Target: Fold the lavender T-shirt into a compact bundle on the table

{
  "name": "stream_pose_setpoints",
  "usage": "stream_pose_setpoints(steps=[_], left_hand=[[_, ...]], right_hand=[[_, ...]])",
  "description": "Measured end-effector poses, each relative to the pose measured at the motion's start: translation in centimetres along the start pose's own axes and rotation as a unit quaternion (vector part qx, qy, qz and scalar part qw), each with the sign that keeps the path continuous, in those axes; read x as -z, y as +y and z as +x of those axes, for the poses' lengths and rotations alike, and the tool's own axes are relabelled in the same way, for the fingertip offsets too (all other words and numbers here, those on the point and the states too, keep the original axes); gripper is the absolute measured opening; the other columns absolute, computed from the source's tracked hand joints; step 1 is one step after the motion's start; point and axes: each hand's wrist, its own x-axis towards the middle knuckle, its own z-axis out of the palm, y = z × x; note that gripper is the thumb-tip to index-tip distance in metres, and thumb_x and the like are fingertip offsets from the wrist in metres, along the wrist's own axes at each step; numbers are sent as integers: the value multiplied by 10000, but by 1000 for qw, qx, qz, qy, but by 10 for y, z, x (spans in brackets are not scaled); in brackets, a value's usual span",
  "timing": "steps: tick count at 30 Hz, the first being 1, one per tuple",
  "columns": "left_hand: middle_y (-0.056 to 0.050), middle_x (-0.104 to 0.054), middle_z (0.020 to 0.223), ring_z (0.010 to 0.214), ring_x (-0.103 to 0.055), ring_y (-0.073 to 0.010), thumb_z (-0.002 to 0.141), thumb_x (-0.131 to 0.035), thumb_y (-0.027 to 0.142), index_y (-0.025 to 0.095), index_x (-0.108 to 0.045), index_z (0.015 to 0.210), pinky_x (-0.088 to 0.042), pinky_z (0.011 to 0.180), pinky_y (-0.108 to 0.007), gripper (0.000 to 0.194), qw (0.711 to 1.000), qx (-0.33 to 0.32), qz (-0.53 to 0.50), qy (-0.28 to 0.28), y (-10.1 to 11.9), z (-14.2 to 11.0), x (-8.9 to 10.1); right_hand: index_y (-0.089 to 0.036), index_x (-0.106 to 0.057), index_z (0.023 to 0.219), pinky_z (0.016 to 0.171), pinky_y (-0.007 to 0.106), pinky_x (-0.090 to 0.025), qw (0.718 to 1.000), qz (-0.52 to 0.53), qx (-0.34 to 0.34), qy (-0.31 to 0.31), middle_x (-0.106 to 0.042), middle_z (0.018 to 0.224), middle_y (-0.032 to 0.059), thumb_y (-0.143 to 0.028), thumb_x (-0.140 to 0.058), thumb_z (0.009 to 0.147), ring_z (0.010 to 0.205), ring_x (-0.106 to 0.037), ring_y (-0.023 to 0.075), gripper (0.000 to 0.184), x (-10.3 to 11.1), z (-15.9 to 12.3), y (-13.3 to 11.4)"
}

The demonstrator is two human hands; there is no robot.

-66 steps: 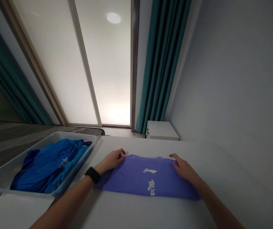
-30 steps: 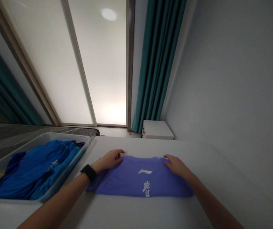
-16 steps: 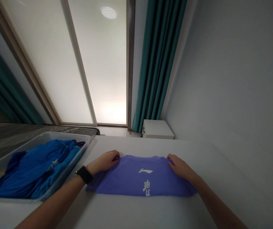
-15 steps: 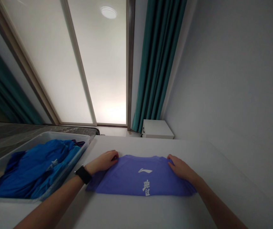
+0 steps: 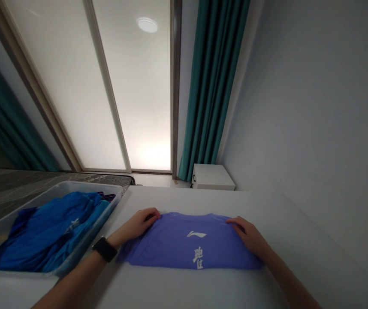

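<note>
A purple T-shirt (image 5: 177, 244) lies folded on the white table, with a white logo and white characters on its front and the collar side away from me. My left hand (image 5: 143, 221) is at the shirt's left shoulder, thumb and fingers closed on the cloth's edge; a dark smartwatch (image 5: 105, 249) is on that wrist. Resting on the right shoulder, my right hand (image 5: 247, 235) has its fingers stretched out, the thumb a little apart from them. The sleeves slant down at both sides, the right one partly hidden by my forearm.
Left of the shirt, a clear plastic bin (image 5: 89, 240) holds blue clothes (image 5: 55, 229). The white table (image 5: 184, 197) reaches the wall (image 5: 315, 128) on the right. Beyond it are a small white cabinet (image 5: 212, 176), a green curtain (image 5: 211, 94) and frosted sliding doors (image 5: 139, 94).
The right hand's fingertips have shifted slightly over the shoulder edge, and the left wrist has turned a bit. The whole view sits slightly lower. The shirt keeps its shape.
</note>
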Motion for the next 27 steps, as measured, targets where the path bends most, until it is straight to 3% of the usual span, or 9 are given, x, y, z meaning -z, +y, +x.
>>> stream_pose_setpoints(steps=[6, 10, 13, 21, 24, 27], left_hand=[[-47, -695, 972, 867, -629, -192, 889, -507, 299, 203, -692, 991, -482, 821, -288, 232, 1000, -1, 23, 7, 1, -6, 3], [-59, -652, 1010, 901, -618, -184, 952, -423, 286, 234, -678, 1128, -469, 853, -273, 315, 997, -54, 55, 21, 0, -12, 2], [-66, -621, 1030, 904, -607, -181, 979, -361, 273, 259, -618, 1247, -470, 850, -275, 372, 995, -74, 64, 19, 0, -14, 1], [-80, -608, 983, 888, -591, -193, 978, -347, 290, 206, -669, 1018, -471, 838, -301, 335, 992, -76, 94, 35, 8, -13, 9], [-84, -596, 981, 875, -577, -195, 984, -318, 299, 197, -621, 966, -472, 828, -311, 321, 993, -67, 74, 67, 15, -24, 10], [-70, -588, 940, 851, -567, -188, 987, -302, 314, 203, -554, 903, -472, 802, -301, 288, 994, -56, 28, 91, 19, -42, 6]], right_hand=[[-215, -676, 1147, 935, 413, -477, 999, -45, -4, -4, -685, 1038, 100, -372, -397, 884, 962, -628, 248, 414, -1, -1, 10], [-232, -683, 1132, 1004, 453, -441, 994, -102, 15, 29, -674, 1088, 111, -338, -415, 886, 1064, -601, 270, 378, -5, -5, 19], [-222, -678, 1113, 990, 474, -450, 990, -122, 37, 60, -672, 1058, 121, -318, -411, 901, 1036, -603, 275, 353, -7, -8, 19], [-226, -653, 922, 881, 457, -487, 983, -120, 70, 121, -652, 895, 113, -397, -364, 952, 888, -606, 272, 337, -6, -15, 3], [-250, -625, 896, 870, 450, -487, 981, -83, 60, 166, -636, 880, 107, -492, -365, 948, 891, -601, 275, 359, -5, -32, -4], [-269, -610, 859, 842, 424, -500, 986, -36, 28, 162, -630, 918, 107, -549, -412, 914, 877, -603, 268, 347, -1, -54, -11]])
